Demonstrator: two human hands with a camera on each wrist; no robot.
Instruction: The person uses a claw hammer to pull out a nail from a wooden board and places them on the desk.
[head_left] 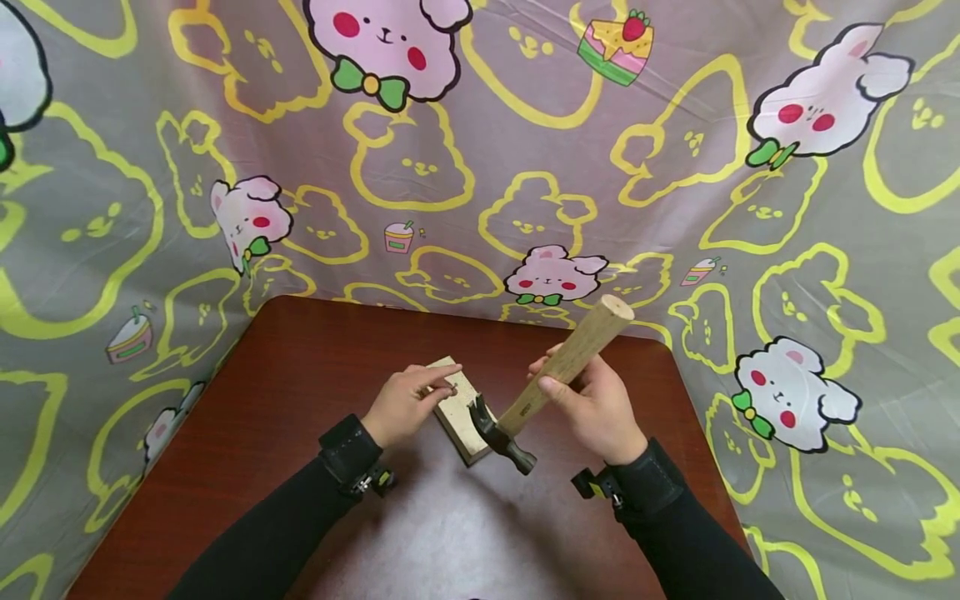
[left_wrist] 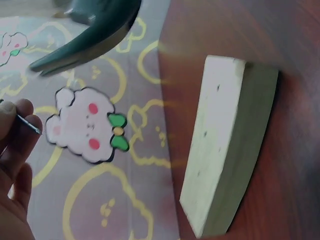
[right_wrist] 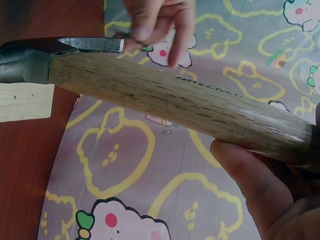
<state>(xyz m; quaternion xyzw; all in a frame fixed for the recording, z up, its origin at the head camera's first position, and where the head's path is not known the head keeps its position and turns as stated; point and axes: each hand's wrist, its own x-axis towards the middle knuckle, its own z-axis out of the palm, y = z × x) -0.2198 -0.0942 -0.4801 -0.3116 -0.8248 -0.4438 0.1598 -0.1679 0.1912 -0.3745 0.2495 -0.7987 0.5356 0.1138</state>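
While left fingers (head_left: 438,372) pinch a nail (left_wrist: 30,125) (over the wooden block (left_wrist: 227,145)), right fingers (head_left: 592,377) grip a hammer (head_left: 564,367).

I am dressed in plain black: my left sleeve (head_left: 258,533) and right sleeve (head_left: 693,533) are of the same dark, matte cloth, long enough to reach my wrists. Over the end of the left one I wear a wide left band (head_left: 349,450), and a matching right band (head_left: 654,479) circles the other wrist, both black with a faint greyish sheen. On the inner side of each juts a small dark fitting, the left mount (head_left: 382,488) and the right mount (head_left: 583,483), marked with yellow-green and joined by silvery metal. My left fingers (head_left: 438,372) and right fingers (head_left: 560,393) are bare.
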